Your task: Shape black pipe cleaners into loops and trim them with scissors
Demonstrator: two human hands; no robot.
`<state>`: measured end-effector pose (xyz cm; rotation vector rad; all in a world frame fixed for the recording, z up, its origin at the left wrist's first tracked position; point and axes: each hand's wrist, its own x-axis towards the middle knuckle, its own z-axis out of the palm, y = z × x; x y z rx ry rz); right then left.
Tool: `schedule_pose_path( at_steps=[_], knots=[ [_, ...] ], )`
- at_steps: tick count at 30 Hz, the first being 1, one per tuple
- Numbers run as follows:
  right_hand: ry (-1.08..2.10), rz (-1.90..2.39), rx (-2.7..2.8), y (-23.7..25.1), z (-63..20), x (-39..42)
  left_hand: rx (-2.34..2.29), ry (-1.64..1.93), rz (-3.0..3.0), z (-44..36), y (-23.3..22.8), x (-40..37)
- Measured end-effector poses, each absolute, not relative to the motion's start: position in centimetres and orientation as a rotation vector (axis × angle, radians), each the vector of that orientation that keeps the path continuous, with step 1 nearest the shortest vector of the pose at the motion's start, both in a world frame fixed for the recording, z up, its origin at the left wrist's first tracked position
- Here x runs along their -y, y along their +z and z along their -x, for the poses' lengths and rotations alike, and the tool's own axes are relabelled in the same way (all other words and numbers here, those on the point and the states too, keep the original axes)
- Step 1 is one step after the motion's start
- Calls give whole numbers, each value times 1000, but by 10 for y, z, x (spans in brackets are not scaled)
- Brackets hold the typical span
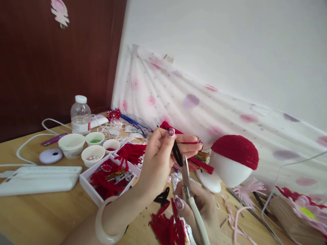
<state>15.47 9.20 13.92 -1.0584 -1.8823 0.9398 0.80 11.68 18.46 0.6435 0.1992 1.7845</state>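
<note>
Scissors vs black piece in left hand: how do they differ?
Colour: the scissors are off-white and silver; the black piece is dark throughout.
Hold: the right hand grips the scissors; the left hand pinches the black piece.
Shared: both are held above the table.

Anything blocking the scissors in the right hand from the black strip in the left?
Nothing visible. The scissors in the right hand reach the lower end of the black strip in the left hand; contact unclear.
</note>
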Motion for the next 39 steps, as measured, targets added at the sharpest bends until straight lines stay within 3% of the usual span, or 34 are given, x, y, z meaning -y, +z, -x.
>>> schedule_pose_path(
  at_steps=[22,29,39],
  knots=[
    [955,1106,1944,137,-160,-97,-270,1795,-652,-4,183,-123],
    [792,1132,2152,148,-173,-96,-241,1701,-778,4,183,-123],
    [972,1111,2068,148,-169,-95,-250,1661,-771,-2,183,-120]
  ],
)
